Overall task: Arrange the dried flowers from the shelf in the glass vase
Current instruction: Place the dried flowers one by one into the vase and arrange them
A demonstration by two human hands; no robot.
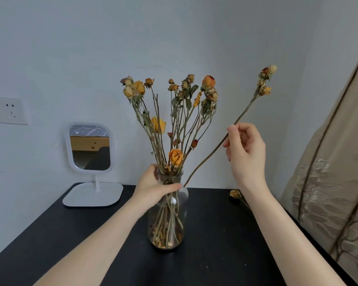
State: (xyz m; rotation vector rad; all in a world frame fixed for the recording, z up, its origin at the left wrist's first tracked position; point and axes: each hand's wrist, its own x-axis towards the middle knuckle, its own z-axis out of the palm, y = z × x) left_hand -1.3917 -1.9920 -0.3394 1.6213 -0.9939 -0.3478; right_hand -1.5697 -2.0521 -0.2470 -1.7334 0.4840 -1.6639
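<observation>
A clear glass vase (167, 223) stands on the black table (215, 234) in the middle, with several dried orange and yellow roses (175, 120) standing in it. My left hand (153, 187) grips the vase's neck. My right hand (245, 150) pinches one long dried flower stem (207, 159) that slants from its buds at the upper right down to its lower end just right of the vase's neck, outside the vase. Another dried flower (235, 194) lies on the table behind my right forearm.
A white table mirror (90, 147) on a flat base stands at the back left of the table. A wall socket (7, 110) is at the far left. A beige patterned curtain (335, 193) hangs along the right side.
</observation>
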